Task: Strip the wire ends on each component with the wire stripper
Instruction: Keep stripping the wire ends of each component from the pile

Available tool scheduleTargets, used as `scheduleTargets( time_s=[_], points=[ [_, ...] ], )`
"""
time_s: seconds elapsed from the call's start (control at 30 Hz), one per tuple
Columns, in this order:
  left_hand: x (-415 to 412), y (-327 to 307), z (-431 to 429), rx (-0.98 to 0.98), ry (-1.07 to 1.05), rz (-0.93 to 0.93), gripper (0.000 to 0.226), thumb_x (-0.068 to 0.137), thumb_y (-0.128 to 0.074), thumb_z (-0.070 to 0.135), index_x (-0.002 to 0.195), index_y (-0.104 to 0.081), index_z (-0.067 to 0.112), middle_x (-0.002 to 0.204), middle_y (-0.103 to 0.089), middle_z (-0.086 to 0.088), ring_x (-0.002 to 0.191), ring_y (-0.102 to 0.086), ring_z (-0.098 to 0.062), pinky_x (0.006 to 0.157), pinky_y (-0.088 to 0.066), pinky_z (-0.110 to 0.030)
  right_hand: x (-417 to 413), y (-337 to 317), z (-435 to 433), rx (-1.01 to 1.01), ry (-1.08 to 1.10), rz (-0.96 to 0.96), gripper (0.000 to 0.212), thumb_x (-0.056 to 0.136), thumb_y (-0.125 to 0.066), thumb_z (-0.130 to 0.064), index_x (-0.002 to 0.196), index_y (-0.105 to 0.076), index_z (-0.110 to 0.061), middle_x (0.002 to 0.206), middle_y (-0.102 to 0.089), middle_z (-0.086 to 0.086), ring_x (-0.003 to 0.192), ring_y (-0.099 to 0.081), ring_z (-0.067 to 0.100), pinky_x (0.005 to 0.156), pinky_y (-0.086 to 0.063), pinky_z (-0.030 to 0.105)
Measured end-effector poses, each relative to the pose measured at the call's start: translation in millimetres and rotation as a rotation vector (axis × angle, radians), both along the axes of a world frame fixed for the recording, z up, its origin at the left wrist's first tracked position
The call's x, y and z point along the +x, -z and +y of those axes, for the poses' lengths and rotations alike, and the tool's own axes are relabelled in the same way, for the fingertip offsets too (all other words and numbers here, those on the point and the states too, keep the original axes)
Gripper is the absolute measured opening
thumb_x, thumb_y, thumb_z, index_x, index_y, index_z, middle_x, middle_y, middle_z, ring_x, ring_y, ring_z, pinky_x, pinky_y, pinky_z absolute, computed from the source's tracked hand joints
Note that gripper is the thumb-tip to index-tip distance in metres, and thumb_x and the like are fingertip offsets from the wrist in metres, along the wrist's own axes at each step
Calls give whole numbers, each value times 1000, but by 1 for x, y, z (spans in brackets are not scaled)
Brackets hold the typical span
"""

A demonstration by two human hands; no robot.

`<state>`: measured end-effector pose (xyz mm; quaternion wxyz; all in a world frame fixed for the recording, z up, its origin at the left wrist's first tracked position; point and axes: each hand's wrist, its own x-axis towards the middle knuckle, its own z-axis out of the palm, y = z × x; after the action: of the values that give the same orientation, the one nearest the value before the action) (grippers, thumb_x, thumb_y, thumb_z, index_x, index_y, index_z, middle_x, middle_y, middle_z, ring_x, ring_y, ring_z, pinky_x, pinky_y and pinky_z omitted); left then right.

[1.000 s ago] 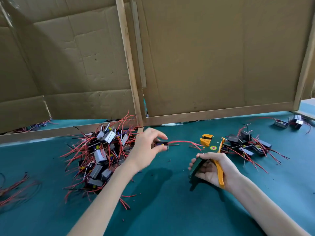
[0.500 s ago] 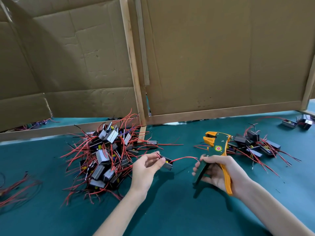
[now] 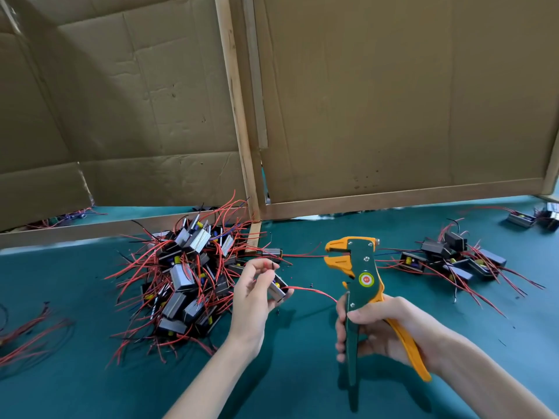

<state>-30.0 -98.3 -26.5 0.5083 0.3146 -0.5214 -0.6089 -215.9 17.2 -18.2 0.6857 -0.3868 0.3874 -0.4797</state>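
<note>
My left hand (image 3: pixel 252 293) holds a small grey boxy component (image 3: pixel 277 289) above the green table, thumb and fingers around it. A thin red wire (image 3: pixel 314 291) runs from the component to the right, toward my right hand. My right hand (image 3: pixel 382 329) grips the two handles of the green and orange wire stripper (image 3: pixel 360 276), which stands upright with its orange jaws pointing left and slightly apart. The wire's end is below the jaws, not in them.
A big heap of components with red wires (image 3: pixel 184 279) lies left of my left hand. A smaller group of components (image 3: pixel 453 261) lies at the right, two more (image 3: pixel 532 217) at the far right. Loose red wires (image 3: pixel 27 334) lie at the left edge. Cardboard panels (image 3: pixel 393 101) wall the back.
My left hand has drawn the component out of the heap toward me. My right hand has raised the wire stripper from lying low on the table to upright.
</note>
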Motion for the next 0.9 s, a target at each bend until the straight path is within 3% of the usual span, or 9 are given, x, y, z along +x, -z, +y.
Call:
scheduleTargets(
  time_s=[0.1, 0.2, 0.37, 0.5, 0.63, 0.73, 0.9],
  points=[
    [0, -4, 1, -22, 17, -31, 31, 98, -42, 5, 78, -60, 20, 71, -50, 4, 63, -49, -10, 66, -56, -32, 4, 2, 0, 21, -53, 9, 25, 69, -75, -11, 89, -64, 0, 86, -61, 25, 81, -62, 39, 82, -53, 52],
    [1, -5, 2, -79, 38, -123, 36, 99, -44, 12, 74, -60, 31, 82, -61, 11, 79, -57, -8, 66, -49, -25, 5, 3, 1, 33, -60, 16, 23, 70, -73, -10, 88, -64, 0, 86, -62, 25, 81, -63, 39, 82, -53, 51],
    [3, -13, 3, -388, 112, -376, 8, 96, -54, 12, 88, -56, 14, 67, -55, 17, 76, -58, -11, 71, -45, -21, 6, 3, 0, 9, -52, 62, 27, 68, -79, -14, 87, -65, -2, 84, -63, 24, 80, -64, 38, 80, -54, 49],
    [-8, -52, -13, -592, 208, -505, 6, 94, -58, 11, 89, -57, 13, 75, -51, 4, 68, -45, -9, 69, -47, -23, 3, 3, -3, -2, 40, 40, 26, 64, -78, -13, 84, -65, -2, 82, -63, 24, 78, -65, 38, 78, -55, 49],
    [-23, -85, -23, -524, 273, -494, 6, 99, -51, 16, 94, -53, 19, 80, -51, 1, 62, -50, 2, 60, -56, -26, -1, 0, -3, -1, 156, -36, 27, 59, -76, -11, 81, -66, 0, 80, -61, 24, 74, -64, 38, 73, -56, 48],
    [-29, -86, -26, -490, 274, -452, 6, 100, -48, 17, 93, -48, 18, 86, -59, -4, 63, -53, -3, 57, -50, -25, -2, -3, -2, -23, 188, -65, 28, 57, -77, -10, 81, -67, 0, 80, -61, 24, 73, -64, 38, 72, -56, 48],
    [-26, -70, -28, -433, 361, -470, 8, 96, -54, 14, 89, -53, 16, 79, -58, -11, 66, -56, -7, 60, -49, -25, -1, -3, -2, -50, 165, -37, 26, 61, -76, -11, 83, -67, -1, 81, -62, 25, 75, -64, 38, 73, -56, 48]
  ],
)
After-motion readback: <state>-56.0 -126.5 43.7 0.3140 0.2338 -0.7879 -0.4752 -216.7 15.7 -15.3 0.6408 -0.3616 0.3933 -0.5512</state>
